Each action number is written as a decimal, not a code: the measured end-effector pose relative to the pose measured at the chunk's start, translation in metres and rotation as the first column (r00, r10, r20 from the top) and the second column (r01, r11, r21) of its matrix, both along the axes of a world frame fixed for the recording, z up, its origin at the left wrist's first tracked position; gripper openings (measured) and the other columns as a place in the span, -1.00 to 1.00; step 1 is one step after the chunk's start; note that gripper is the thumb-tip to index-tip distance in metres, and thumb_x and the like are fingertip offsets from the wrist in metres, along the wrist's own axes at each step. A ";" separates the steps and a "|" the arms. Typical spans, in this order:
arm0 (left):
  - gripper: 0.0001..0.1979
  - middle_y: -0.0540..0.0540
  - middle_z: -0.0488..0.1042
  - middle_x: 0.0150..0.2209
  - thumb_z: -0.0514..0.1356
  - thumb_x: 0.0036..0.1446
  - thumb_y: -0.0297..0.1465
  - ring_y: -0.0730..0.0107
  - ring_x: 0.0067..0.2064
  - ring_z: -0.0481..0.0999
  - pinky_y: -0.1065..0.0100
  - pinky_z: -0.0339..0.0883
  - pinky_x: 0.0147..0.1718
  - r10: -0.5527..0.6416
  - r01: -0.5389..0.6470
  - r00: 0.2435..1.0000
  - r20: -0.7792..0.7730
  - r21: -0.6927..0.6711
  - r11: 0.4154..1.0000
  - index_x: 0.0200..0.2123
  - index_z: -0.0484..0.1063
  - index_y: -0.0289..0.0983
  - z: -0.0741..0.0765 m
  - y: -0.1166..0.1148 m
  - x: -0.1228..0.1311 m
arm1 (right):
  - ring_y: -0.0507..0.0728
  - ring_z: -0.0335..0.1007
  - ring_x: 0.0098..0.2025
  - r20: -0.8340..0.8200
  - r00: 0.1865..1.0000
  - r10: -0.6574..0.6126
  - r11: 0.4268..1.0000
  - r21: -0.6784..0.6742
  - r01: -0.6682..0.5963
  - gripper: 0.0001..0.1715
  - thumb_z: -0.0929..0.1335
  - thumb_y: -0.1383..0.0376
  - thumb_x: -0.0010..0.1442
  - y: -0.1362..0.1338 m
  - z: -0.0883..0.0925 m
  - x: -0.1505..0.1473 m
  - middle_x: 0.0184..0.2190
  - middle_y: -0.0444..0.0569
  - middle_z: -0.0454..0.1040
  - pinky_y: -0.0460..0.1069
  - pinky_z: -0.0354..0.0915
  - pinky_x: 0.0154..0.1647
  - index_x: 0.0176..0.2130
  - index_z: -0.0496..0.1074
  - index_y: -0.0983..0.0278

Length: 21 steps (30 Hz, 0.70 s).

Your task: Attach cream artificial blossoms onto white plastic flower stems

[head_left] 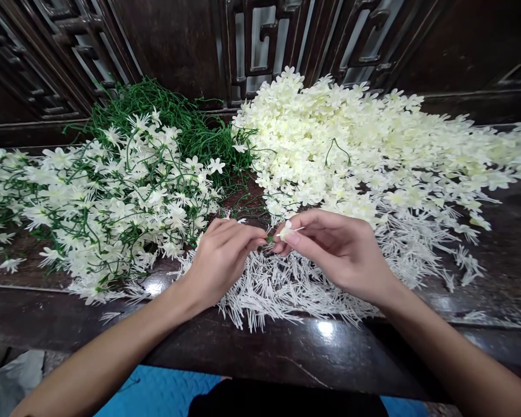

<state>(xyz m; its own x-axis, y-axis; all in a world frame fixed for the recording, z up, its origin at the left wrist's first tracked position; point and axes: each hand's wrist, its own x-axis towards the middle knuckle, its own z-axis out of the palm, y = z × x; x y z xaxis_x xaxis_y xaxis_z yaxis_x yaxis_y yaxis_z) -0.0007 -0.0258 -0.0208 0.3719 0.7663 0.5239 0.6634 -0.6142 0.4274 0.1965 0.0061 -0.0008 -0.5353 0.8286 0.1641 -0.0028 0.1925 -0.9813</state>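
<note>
1. Right grip (342, 249): thumb and fingertips pinched together on a single white flower (286, 233), held above the desk (47, 315).
2. Left grip (223, 252): fingertips closed, apparently on the short green stem (270, 238) that shows between the two hands.
3. Handling, as judged: the flower is probably very light, with soft petals that crease easily and a firmer, perhaps slippery plastic stem. The surest hold is likely at the petal base and on the stem; squeezing the petal edges could bend them.
4. Directly below the grip: a heap of white filaments (278, 289), thin, straight and stiff-looking, many joined in small tufts.
5. Left of the grip: a mound of flowers with green stems (113, 214), star-shaped and tangled.
6. Beyond the grip, to the left: loose green stems (156, 98), wiry, curled and branching.
7. Beyond the grip, to the right: a broad pile of cream petals (351, 133), thin, matt and cloth-like.
8. Farthest from the grip: a carved wooden back (182, 52), dark like the glossy desk, with angular latticework.
</note>
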 end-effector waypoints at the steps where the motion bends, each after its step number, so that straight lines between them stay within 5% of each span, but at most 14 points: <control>1: -0.90 -0.01 0.52 -0.41 0.08 0.27 -0.51 0.41 -0.42 0.40 0.32 0.19 -0.39 0.009 -0.009 1.000 -0.003 0.000 1.000 -0.21 0.35 -0.24 0.001 0.000 0.000 | 0.08 0.52 -0.36 0.024 0.999 -0.028 0.999 0.036 0.027 -0.93 0.37 0.35 0.20 -0.001 0.000 0.000 -0.38 -0.08 0.54 0.03 0.51 -0.32 -0.25 0.45 0.21; 21: -0.89 -0.08 0.54 -0.35 0.13 0.21 -0.51 0.30 -0.31 0.39 0.26 0.26 -0.32 -0.006 0.006 1.000 0.012 0.027 1.000 -0.22 0.41 -0.26 -0.002 0.000 -0.001 | 0.05 0.39 -0.46 0.210 0.976 -0.053 0.971 0.240 0.002 -0.91 0.31 0.33 0.24 -0.003 -0.003 -0.003 -0.45 -0.12 0.48 -0.01 0.33 -0.49 -0.31 0.42 0.19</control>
